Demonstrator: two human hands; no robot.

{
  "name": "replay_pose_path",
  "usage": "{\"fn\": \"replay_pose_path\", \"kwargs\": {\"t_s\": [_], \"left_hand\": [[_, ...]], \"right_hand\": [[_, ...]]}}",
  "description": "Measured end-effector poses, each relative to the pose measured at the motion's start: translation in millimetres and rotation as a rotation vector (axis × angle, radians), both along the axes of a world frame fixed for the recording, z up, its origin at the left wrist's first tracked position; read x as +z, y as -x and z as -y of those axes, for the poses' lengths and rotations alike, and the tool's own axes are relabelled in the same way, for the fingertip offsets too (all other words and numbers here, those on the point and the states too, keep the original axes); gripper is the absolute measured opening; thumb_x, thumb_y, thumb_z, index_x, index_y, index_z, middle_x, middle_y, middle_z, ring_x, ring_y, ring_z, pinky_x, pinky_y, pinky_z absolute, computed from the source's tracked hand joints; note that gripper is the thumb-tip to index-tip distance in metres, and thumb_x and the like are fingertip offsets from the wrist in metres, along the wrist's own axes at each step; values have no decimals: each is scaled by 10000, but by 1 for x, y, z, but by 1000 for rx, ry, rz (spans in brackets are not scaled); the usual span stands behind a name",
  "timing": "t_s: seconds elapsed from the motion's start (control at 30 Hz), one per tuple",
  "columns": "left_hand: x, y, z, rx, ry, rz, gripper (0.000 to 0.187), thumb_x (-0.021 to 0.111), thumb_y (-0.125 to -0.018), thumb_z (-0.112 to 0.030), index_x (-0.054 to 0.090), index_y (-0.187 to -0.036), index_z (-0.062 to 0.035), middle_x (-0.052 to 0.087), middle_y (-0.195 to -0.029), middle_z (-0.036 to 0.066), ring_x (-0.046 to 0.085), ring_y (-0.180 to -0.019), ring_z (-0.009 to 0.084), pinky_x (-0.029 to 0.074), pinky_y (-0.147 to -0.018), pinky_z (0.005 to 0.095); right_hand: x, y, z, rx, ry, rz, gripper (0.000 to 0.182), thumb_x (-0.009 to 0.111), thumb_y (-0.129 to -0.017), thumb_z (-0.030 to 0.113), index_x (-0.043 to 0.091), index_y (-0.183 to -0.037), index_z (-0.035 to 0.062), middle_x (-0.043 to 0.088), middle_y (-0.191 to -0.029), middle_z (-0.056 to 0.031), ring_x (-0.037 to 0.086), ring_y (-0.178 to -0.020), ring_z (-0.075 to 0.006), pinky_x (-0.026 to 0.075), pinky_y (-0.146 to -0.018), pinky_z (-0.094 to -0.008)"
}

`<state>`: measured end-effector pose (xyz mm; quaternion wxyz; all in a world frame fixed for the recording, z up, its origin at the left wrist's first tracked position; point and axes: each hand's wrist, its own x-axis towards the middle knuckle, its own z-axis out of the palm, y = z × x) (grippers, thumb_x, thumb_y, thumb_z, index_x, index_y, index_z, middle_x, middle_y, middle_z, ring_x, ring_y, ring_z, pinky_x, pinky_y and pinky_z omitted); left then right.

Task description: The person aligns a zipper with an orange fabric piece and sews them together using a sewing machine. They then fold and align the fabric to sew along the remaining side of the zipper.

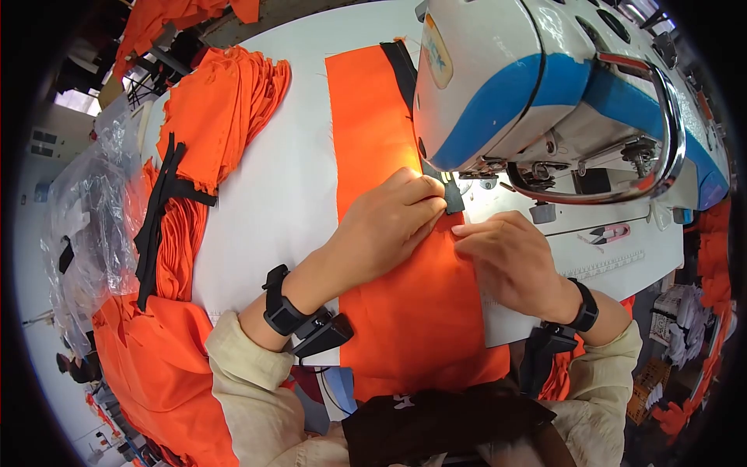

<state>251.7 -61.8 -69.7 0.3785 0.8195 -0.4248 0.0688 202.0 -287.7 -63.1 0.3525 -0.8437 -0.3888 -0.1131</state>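
A long orange fabric panel (405,311) lies on the white table under the blue and white sewing machine (498,93). A black strip (401,71) runs along its upper right edge, and a small dark piece (454,196) lies near the needle area. My left hand (397,214) rests on the panel with its fingers bent together at the dark piece; what they pinch, if anything, is hidden. My right hand (510,261) is at the panel's right edge, just below the dark piece, its fingers curled and slightly blurred, and their contents cannot be made out.
Stacked orange pieces (226,109) and black strips (159,218) lie at the left, beside clear plastic (101,226). Pink-handled snips (611,233) and a clear ruler (607,266) lie at the right on the white table (261,210). A metal guard (675,124) curves round the machine head.
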Motion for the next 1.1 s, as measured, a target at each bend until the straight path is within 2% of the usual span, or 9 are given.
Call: {"fn": "replay_pose_path", "kwargs": {"t_s": [0.03,0.1,0.13,0.2,0.23,0.57,0.8,0.87,1.1], "left_hand": [[-1,0,1,2,-17,28,149,660,-828,-48,649,-969,-1,597,-992,61,568,-910,240,514,-748,329],[-1,1,1,11,-31,58,151,663,-818,-48,643,-963,-7,595,-992,58,567,-914,237,516,-749,329],[0,2,1,13,-48,50,172,682,-803,-29,642,-969,-9,601,-1011,53,582,-922,247,519,-754,338],[-1,4,1,16,-62,41,197,701,-788,-10,641,-976,-11,606,-1030,48,597,-931,257,523,-759,347],[-1,4,1,14,-68,43,202,702,-790,-16,641,-983,-13,602,-1037,48,595,-929,258,523,-757,348],[-1,7,-5,-28,-102,20,272,691,-807,-31,633,-1072,-8,568,-1123,75,572,-968,270,524,-764,354],[-3,8,-6,-39,-124,-1,293,687,-813,-36,633,-1098,1,572,-1136,77,578,-1003,271,530,-790,352],[-7,6,-8,-66,-133,111,280,652,-821,-84,620,-1081,14,575,-1100,77,554,-1000,227,527,-798,314],[-5,9,-6,-48,-152,140,284,640,-831,-96,639,-1085,29,599,-1115,80,559,-1065,225,538,-822,306]], "right_hand": [[-2,0,-2,1,3,2,272,699,-730,4,647,-994,44,675,-980,-78,647,-960,-222,497,-794,-356],[-6,-1,-8,-227,-153,-43,298,735,-753,25,655,-1040,45,661,-896,-67,620,-844,-250,474,-727,-366],[-4,-2,-10,-223,-150,-43,298,735,-753,25,655,-1040,45,661,-896,-67,620,-844,-250,474,-727,-366],[2,-4,-11,-277,65,-128,328,731,-790,38,653,-1108,61,605,-1048,-87,581,-925,-267,476,-782,-357],[-2,-5,-10,-270,111,-89,360,752,-773,60,659,-1120,75,584,-1064,-87,547,-964,-265,467,-774,-369],[-4,-5,-11,-233,134,-21,366,759,-754,73,668,-1109,69,569,-1027,-92,554,-931,-284,461,-769,-375],[-4,-1,-14,-235,228,37,402,748,-757,82,645,-1145,57,536,-1032,-105,543,-965,-303,454,-826,-413],[-5,0,-14,-242,232,31,407,746,-760,85,641,-1151,56,529,-1035,-109,541,-975,-309,452,-838,-420],[-11,2,-10,-264,241,15,388,740,-770,87,644,-1143,47,549,-1110,-121,546,-1050,-316,449,-872,-422]]}}
